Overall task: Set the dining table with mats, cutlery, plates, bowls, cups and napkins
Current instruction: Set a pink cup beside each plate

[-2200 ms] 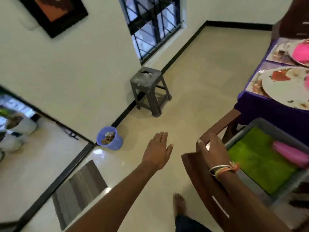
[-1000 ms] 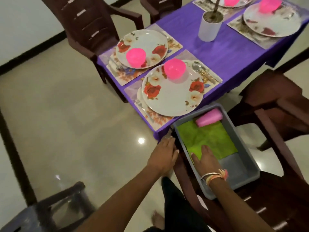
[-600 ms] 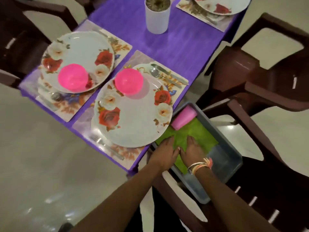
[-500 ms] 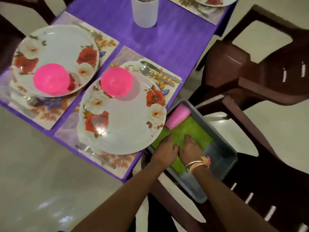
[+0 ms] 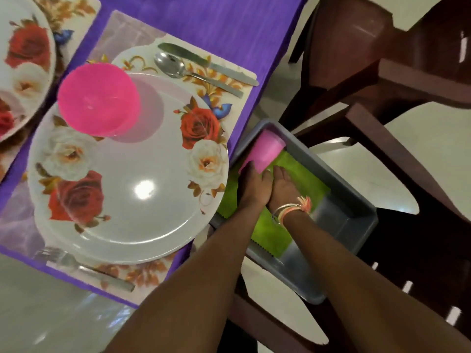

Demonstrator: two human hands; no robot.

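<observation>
Near setting mostly done: mat (image 5: 119,34), plate (image 5: 132,200), bowl (image 5: 98,99), knife (image 5: 206,63), spoon (image 5: 170,64) and fork (image 5: 84,267) are down. Cup (image 5: 267,152) and napkins (image 5: 300,174) are left, both in the grey tub (image 5: 341,220) beside the table. Left hand (image 5: 253,184) touches the cup's end (grip or touch, can't tell). Right hand (image 5: 284,184) lies flat on the napkins. Probably the cup goes next.

Our left hand (image 5: 254,186) and right hand (image 5: 284,186) lie side by side on green cloth napkins (image 5: 303,174) in the grey plastic tub (image 5: 356,215), left fingertips (image 5: 251,166) touching the pink plastic cup (image 5: 267,151) lying on its side. On the purple tablecloth (image 5: 229,19) beside it, we see a rose-patterned white plate (image 5: 142,189) carrying a pink plastic bowl (image 5: 98,99), steel spoon (image 5: 170,64) and knife (image 5: 201,62) beyond.
</observation>
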